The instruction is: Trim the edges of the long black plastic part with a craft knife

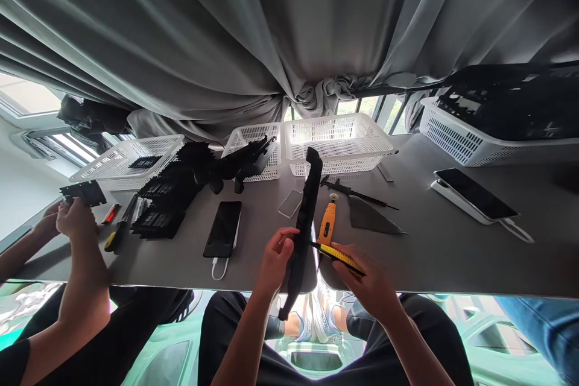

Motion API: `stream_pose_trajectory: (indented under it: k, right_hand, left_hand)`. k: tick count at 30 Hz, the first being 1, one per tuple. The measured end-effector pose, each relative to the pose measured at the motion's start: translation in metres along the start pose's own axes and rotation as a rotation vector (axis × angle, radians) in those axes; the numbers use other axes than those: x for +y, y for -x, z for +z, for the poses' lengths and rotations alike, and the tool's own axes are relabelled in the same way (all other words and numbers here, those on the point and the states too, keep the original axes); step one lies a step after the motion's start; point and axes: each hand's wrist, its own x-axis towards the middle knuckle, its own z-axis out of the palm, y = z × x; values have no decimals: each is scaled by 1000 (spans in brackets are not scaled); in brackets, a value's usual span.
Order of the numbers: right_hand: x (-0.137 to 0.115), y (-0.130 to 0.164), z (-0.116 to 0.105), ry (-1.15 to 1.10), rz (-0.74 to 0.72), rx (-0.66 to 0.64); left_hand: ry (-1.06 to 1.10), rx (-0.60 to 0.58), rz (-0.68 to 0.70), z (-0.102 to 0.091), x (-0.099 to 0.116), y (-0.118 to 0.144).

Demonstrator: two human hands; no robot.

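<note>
My left hand (275, 256) grips a long black plastic part (304, 223) by its left edge, fingers closed on it. The part stands lengthwise away from me, its lower end past the table's front edge. In my right hand (366, 277) is a yellow utility knife (341, 256), its tip against or very close to the part's right edge. Just beyond the knife lies an orange rotary tool (327, 223). A black caliper (357, 192) and a dark triangular piece (373, 216) lie to the right of it.
White baskets (339, 154) line the back. A phone (222, 229) lies to the left, another phone (474, 193) to the right. Black parts (167, 193) are piled on the left. There, a co-worker's hands (70, 217) hold a black piece (88, 193).
</note>
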Motion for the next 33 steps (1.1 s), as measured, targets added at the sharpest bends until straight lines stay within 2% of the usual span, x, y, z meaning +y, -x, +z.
stream_pose_trajectory:
  k: [4,8,14,27,33]
  right_hand:
    - [-2,-2,-1,10,36,18]
    - [0,1,-3,-14,20,49]
    - [-1,2,-3,-34,-9,-12]
    - [-4,0,-4,-23,-11,-28]
    - [-3,-2,-4,19,-2,60]
  left_hand:
    - [-17,-38,-28,1,4,1]
    - [-51,-13,-40,2,6,0]
    - [-84,-37,-57,1,6,1]
    - [-100,-44,-48,4,10,2]
    - [-65,-37,-33,5,10,2]
